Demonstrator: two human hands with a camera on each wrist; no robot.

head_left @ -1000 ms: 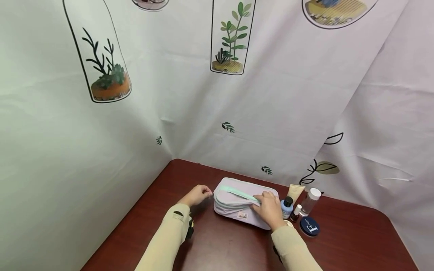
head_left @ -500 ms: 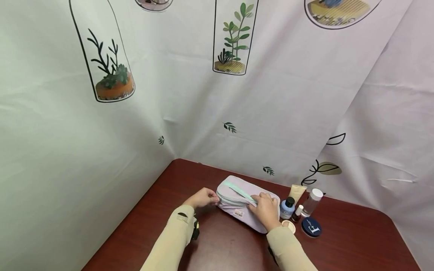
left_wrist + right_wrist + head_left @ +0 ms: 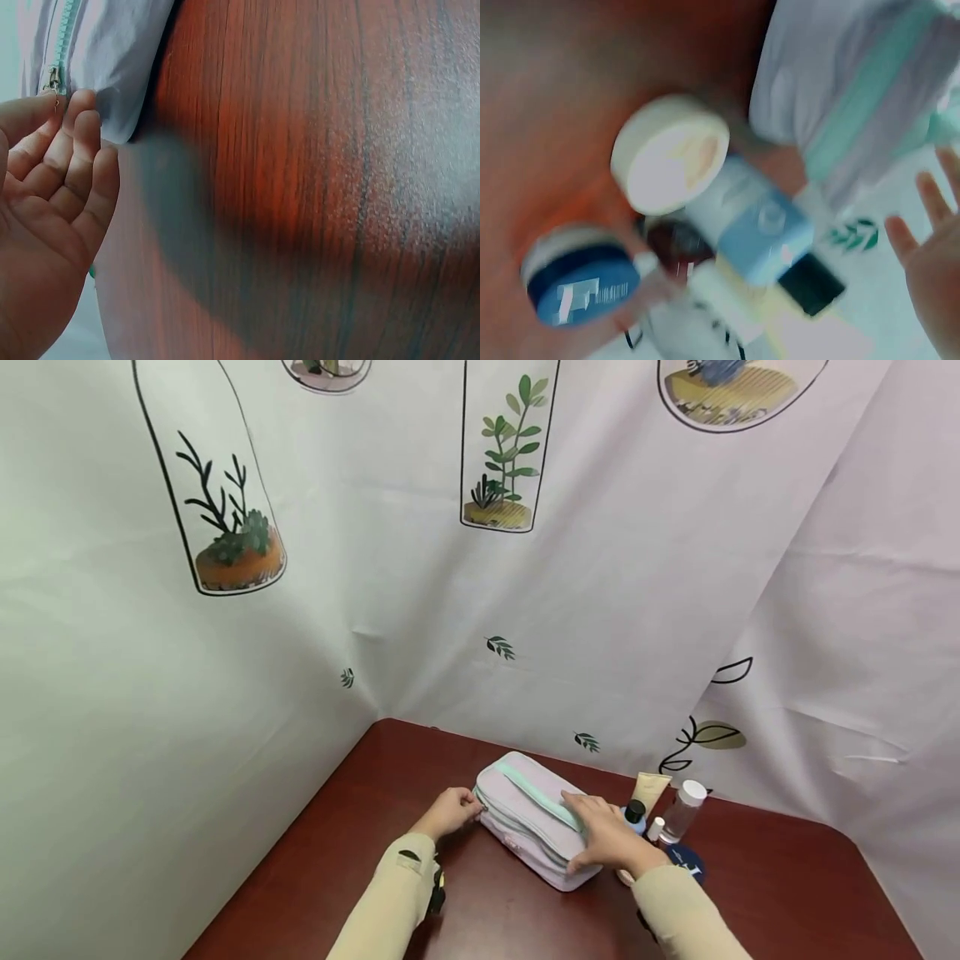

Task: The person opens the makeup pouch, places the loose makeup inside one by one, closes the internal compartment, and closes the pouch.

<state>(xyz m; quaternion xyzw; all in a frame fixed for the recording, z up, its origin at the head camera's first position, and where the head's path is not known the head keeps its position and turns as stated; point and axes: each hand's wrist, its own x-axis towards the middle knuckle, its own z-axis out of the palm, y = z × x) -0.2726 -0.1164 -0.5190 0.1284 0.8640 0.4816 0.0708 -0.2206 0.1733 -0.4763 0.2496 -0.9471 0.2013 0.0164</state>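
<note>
A pale lilac zippered pouch point(image 3: 517, 810) with a mint-green carry strap point(image 3: 536, 795) stands slanted on the table. At its left end, my left hand point(image 3: 450, 812) pinches the zipper pull point(image 3: 54, 81) between thumb and fingertips, as the left wrist view shows. The mint zipper teeth point(image 3: 66, 34) run upward from the slider there. My right hand point(image 3: 606, 833) is at the pouch's right end, thumb toward the front and fingers spread over the top. In the right wrist view its fingers point(image 3: 934, 199) look extended, with blur over the scene.
Right of the pouch stand a blue bottle with a black cap point(image 3: 634, 815), a cream tube point(image 3: 651, 788), a white-capped nail polish bottle point(image 3: 656, 828) and a clear bottle point(image 3: 681, 814). A round cream compact point(image 3: 671, 154) and a navy round case point(image 3: 686, 862) lie nearby. Printed cloth walls point(image 3: 420, 610) enclose the table.
My left hand has come to the pouch's zipper end. My right hand has shifted from the strap toward the right end, fingers spreading. The pouch has turned, its right end nearer the front.
</note>
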